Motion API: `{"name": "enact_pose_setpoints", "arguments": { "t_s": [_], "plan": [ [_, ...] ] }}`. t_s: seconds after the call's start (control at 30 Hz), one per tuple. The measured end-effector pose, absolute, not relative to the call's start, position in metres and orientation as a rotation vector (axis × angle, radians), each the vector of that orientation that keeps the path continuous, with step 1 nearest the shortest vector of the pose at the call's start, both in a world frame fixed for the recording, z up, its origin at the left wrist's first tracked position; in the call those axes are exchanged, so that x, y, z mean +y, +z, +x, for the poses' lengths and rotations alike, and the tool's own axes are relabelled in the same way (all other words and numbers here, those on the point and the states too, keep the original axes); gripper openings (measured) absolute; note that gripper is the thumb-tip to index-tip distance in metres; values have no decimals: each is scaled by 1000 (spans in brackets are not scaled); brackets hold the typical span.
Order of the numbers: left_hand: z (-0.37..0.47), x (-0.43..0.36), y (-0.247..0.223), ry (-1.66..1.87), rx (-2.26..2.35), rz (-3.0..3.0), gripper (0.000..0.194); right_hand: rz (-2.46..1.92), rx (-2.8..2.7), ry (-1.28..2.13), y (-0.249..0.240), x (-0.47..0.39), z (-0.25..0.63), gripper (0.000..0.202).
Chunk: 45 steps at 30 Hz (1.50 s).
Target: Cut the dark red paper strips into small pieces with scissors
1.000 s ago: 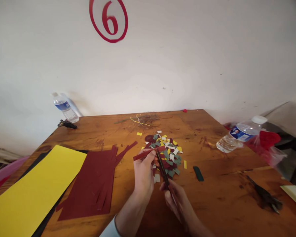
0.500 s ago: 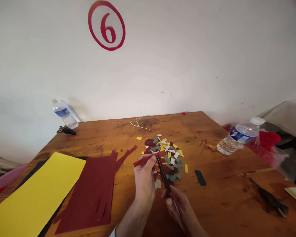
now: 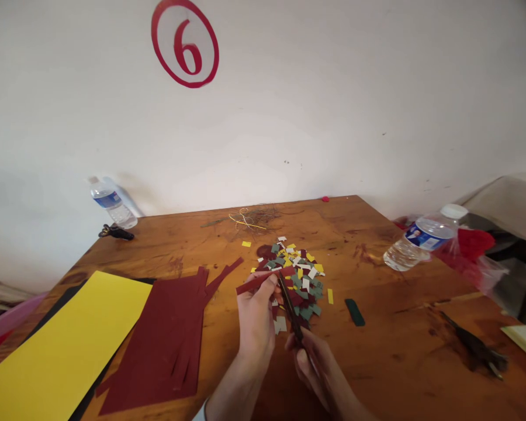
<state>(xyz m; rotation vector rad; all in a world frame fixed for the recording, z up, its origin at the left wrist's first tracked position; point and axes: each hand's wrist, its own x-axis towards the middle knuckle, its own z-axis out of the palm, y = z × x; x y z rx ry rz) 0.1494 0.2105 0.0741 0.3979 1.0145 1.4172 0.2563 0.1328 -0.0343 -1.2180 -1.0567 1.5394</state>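
Pinched in my left hand point(image 3: 256, 321) is a dark red paper strip point(image 3: 249, 285), its far end reaching past the fingertips. My right hand point(image 3: 319, 365) is closed around dark scissors point(image 3: 291, 310), whose blades point up and away and meet the strip just beyond my left fingers. Below and behind both hands lies a pile of small paper bits point(image 3: 305, 285) in grey-green, yellow, white and dark red. To the left, dark red paper sheets point(image 3: 158, 345) lie with several cut strips on and beside them.
Yellow paper point(image 3: 65, 339) overlaps a black sheet at the left. Water bottles stand at back left point(image 3: 114, 204) and right point(image 3: 425, 237). A dark green piece point(image 3: 355, 312), a dark tool point(image 3: 473, 345) and tangled thread point(image 3: 248, 219) lie on the wooden table point(image 3: 390, 362).
The view has shifted slightly. Both hands, the strip and the scissors stay in nearly the same place, with the blades still at the strip.
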Motion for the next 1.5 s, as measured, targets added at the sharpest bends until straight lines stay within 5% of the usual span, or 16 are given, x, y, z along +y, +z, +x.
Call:
{"name": "enact_pose_setpoints", "arguments": {
  "t_s": [0.37,0.8,1.5],
  "plan": [
    [150,212,70,1468,1009,429,25,-1260,-1033,1445,-45,128,255,57],
    [151,212,69,1476,999,436,23,-1239,-1105,1329,-62,135,255,71],
    [152,209,72,1458,969,423,21,-1209,-1065,1480,-46,127,261,65]
  ]
}}
